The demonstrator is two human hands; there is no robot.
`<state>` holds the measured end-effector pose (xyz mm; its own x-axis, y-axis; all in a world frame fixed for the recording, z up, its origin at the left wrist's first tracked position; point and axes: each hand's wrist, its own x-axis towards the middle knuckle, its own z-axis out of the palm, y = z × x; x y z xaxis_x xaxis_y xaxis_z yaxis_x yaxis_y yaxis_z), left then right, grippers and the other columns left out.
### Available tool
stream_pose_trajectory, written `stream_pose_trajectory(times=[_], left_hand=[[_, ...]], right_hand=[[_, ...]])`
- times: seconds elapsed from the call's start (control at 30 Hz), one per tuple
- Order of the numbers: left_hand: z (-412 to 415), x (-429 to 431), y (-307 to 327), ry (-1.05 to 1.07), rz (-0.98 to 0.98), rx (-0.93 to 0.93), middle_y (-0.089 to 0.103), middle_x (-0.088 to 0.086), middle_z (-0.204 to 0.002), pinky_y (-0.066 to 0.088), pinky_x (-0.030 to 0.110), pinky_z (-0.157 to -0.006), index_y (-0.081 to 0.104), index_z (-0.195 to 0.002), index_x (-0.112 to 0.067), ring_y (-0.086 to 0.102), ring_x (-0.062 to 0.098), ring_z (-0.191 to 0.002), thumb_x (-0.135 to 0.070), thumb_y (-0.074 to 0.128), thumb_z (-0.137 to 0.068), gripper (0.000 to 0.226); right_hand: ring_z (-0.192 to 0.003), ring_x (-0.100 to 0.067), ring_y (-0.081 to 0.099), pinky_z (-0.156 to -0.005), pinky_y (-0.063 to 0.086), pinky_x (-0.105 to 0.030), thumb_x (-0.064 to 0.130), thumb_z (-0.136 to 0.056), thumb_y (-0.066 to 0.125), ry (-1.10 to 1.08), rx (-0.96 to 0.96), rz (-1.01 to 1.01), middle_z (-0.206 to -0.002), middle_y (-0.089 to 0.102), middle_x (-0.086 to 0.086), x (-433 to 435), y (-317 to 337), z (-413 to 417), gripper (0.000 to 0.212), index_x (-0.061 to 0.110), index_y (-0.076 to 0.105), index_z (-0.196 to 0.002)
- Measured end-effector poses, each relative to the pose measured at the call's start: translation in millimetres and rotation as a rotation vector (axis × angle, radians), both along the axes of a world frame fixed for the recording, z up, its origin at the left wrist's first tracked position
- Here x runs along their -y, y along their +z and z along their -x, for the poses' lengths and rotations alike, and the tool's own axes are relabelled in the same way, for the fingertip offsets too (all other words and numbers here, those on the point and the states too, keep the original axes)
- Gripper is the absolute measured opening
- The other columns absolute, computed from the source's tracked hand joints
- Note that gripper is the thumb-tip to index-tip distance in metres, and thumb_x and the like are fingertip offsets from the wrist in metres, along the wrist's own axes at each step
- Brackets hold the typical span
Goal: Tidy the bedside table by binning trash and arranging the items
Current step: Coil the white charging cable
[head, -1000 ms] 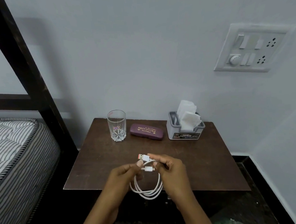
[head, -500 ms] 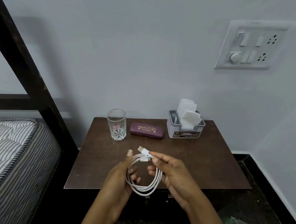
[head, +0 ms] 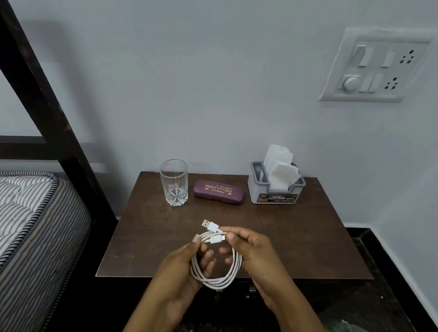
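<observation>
A coiled white USB cable (head: 217,280) hangs in a loop above the front edge of the dark wooden bedside table (head: 305,237). My left hand (head: 182,266) holds the loop's left side, thumb on top and fingers curled through it. My right hand (head: 252,250) pinches the cable near its two plugs, which stick out toward the wall. At the back of the table stand an empty glass (head: 174,182), a purple spectacle case (head: 218,188) and a grey tissue holder (head: 276,185) with white tissues.
A striped mattress (head: 20,227) and a dark bed post (head: 45,109) are on the left. A white switchboard (head: 375,66) is on the wall at the right. The floor beside the table is dark.
The coil has widened into a rounder loop and both hands have shifted along it. My right hand now pinches nearer the plugs. The table items have not moved.
</observation>
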<state>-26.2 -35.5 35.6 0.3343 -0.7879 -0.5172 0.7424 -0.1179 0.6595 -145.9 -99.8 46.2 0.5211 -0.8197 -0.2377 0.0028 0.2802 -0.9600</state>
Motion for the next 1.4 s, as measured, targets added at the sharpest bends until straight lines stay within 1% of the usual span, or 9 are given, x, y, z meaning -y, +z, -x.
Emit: stream_pose_trajectory(times=[0.2,0.3,0.57,0.67,0.87,1.07,1.17,1.23,1.4], left_hand=[[-1,3,-3,0.069,0.024,0.195,0.053,-0.005,-0.059,0.046,0.021,-0.056,0.056,-0.101,-0.01,0.049,0.001,-0.041,-0.014,0.046,-0.095,0.013],[-4,5,-5,0.128,0.044,0.149,0.045,-0.003,-0.064,0.045,0.015,-0.045,0.052,-0.098,-0.011,0.041,0.0,-0.036,-0.014,0.041,-0.097,0.011],[-4,7,-3,0.184,0.089,0.059,0.044,-0.005,-0.058,0.044,0.014,-0.041,0.053,-0.092,-0.014,0.039,0.0,-0.035,-0.015,0.04,-0.098,0.014],[2,8,-2,0.174,0.087,0.095,0.042,-0.004,-0.062,0.044,0.015,-0.043,0.052,-0.086,-0.015,0.038,0.0,-0.036,-0.014,0.039,-0.098,0.017],[4,9,2,0.175,0.099,0.01,0.041,-0.003,-0.058,0.035,0.014,-0.036,0.052,-0.083,-0.013,0.032,0.001,-0.032,-0.012,0.038,-0.098,0.02],[3,9,-1,0.296,0.149,-0.212,0.044,-0.006,-0.049,0.032,0.011,-0.03,0.052,-0.08,-0.013,0.03,0.001,-0.026,-0.015,0.038,-0.098,0.023],[4,10,-3,0.319,0.189,-0.213,0.044,-0.006,-0.048,0.029,0.01,-0.03,0.051,-0.083,-0.013,0.028,0.001,-0.027,-0.015,0.035,-0.099,0.023],[5,11,-4,0.331,0.206,-0.183,0.045,-0.006,-0.048,0.028,0.01,-0.029,0.052,-0.086,-0.013,0.028,0.002,-0.026,-0.014,0.034,-0.099,0.023],[-1,12,-6,0.448,0.24,-0.144,0.046,-0.008,-0.048,0.028,0.01,-0.03,0.052,-0.089,-0.014,0.03,0.001,-0.027,-0.013,0.033,-0.1,0.022]], right_hand=[[-0.074,-0.015,0.067,-0.07,0.057,-0.025,0.012,-0.094,0.05,0.013,0.03,-0.043,-0.096,0.071,-0.008,0,-1,-1,0.022,0.01,0.067,-0.106],[-0.078,-0.017,0.069,-0.07,0.058,-0.026,0.013,-0.093,0.051,-0.038,0.056,-0.082,-0.099,0.07,-0.01,0,-3,-2,0.02,0.012,0.062,-0.11],[-0.068,-0.013,0.062,-0.065,0.054,-0.027,0.007,-0.077,0.068,-0.134,-0.25,0.312,-0.082,0.068,-0.007,-2,-5,-7,0.02,0.022,0.067,-0.091],[-0.055,0.0,0.056,-0.057,0.044,-0.012,0.005,-0.076,0.065,-0.181,-0.353,0.445,-0.068,0.063,0.005,-4,-5,-9,0.02,0.024,0.065,-0.084],[-0.053,-0.014,0.062,-0.05,0.051,-0.022,-0.005,-0.087,0.051,-0.106,0.132,-0.153,-0.068,0.068,-0.007,-3,5,-10,0.016,0.005,0.054,-0.099],[-0.069,-0.015,0.069,-0.057,0.055,-0.022,0.012,-0.092,0.048,0.032,0.305,-0.377,-0.076,0.073,-0.006,-4,9,-6,0.015,0.007,0.059,-0.101],[-0.057,-0.012,0.064,-0.054,0.055,-0.022,0.011,-0.093,0.046,0.007,0.357,-0.467,-0.072,0.072,-0.005,-5,7,-8,0.013,0.009,0.057,-0.1],[-0.052,-0.012,0.062,-0.054,0.054,-0.024,0.007,-0.092,0.049,-0.088,0.282,-0.279,-0.075,0.071,-0.003,-6,1,-11,0.01,0.012,0.052,-0.101],[-0.073,-0.003,0.063,-0.065,0.044,-0.009,0.015,-0.083,0.068,-0.226,-0.237,0.665,-0.087,0.059,0.003,-8,-9,-17,0.005,0.019,0.064,-0.08]])
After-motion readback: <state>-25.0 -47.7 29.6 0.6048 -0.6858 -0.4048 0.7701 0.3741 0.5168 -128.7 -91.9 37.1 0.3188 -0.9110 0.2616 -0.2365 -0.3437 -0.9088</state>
